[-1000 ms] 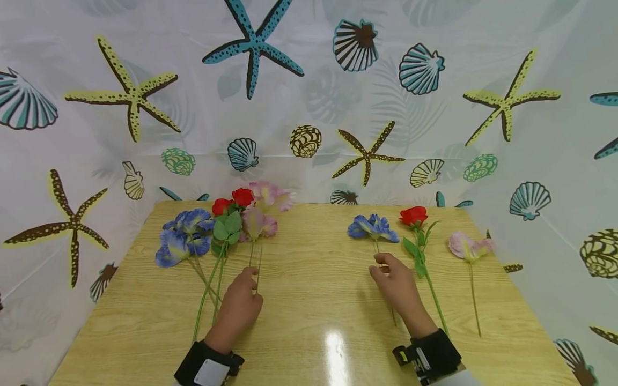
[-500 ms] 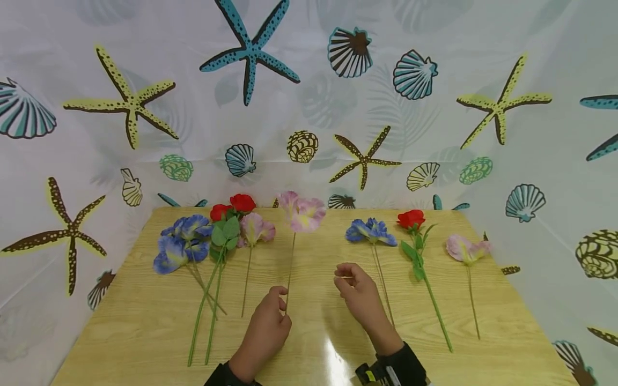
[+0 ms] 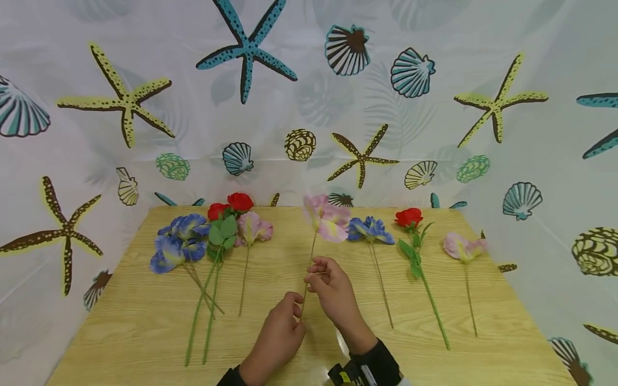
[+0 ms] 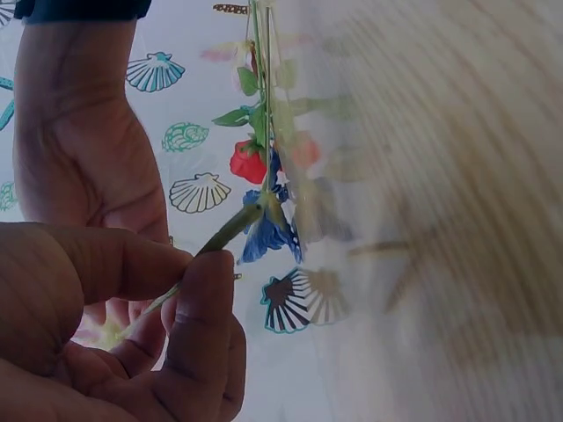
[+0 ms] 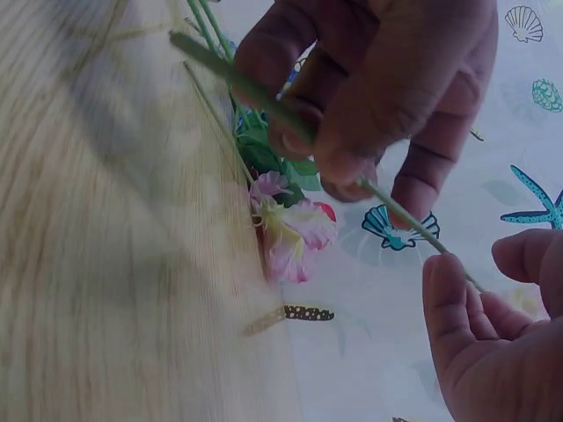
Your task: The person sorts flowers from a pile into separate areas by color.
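Note:
Upright above the middle of the table stands a pink artificial flower (image 3: 329,220) on a thin stem. My left hand (image 3: 277,335) pinches its lower stem between thumb and forefinger; the cut end sticks out past the fingertips in the left wrist view. Higher on the same stem, my right hand (image 3: 335,295) has its fingers curled about it. The right wrist view shows the stem (image 5: 400,213) running from the left hand (image 5: 387,97) to the right hand (image 5: 510,325), whose thumb is apart from the forefinger. The bloom is mostly hidden in both wrist views.
On the wooden table (image 3: 145,332), blue flowers (image 3: 178,244), red roses (image 3: 240,202) and another pink flower (image 3: 253,228) lie at left. A blue flower (image 3: 370,230), a red rose (image 3: 409,217) and a pink flower (image 3: 464,246) lie separately at right. A patterned cloth (image 3: 270,123) hangs behind.
My left hand has carried the pink flower rightward from the left group to the middle. My right hand has moved left, away from the blue flower, to the pink flower's stem.

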Demonstrator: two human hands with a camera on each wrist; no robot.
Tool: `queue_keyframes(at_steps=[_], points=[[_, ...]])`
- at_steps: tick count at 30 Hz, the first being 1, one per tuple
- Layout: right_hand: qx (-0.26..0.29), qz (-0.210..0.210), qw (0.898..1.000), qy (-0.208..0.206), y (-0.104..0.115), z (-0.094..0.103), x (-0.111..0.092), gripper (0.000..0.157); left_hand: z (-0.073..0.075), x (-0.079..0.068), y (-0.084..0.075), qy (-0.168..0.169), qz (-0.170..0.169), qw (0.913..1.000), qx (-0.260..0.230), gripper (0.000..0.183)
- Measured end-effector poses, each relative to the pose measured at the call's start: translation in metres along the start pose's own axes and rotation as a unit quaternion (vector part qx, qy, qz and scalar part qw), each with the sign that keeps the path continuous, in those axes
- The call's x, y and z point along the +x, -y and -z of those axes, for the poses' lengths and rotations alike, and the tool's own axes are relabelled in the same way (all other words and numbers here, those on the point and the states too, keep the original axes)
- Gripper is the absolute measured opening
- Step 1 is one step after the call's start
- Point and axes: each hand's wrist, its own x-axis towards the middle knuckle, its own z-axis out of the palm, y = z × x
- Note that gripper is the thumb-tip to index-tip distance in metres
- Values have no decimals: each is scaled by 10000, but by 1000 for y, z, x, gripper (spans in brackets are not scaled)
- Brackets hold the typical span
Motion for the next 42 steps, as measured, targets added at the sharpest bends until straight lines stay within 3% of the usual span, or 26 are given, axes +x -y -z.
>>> queue_keyframes(at_steps=[7,14,19,23,27,33,36,42], points=[[-281,183,9989,-340,9,-3,-1,26,-3,-1,-5,11,-263,9997,-27,33],[-225,172,9989,-379,11,-1,1,26,-6,-1,-7,-124,-525,9985,-67,35],[-431,184,9977,-487,11,5,0,23,-7,0,-5,-7,-532,9986,-19,40],[-808,147,9951,-557,11,16,-1,23,-7,-1,0,83,-371,9986,359,52],[-1193,47,9904,-700,7,39,2,24,-1,-2,8,-9,-163,9962,861,57],[-1800,-12,9776,-1089,-19,93,15,23,16,-3,23,-379,296,9865,1563,52],[-2184,-75,9665,-1343,-24,123,17,26,25,-4,32,-520,562,9774,1968,49],[-3037,-61,9349,-1834,-23,187,14,29,39,-2,45,-775,721,9652,2391,49]])
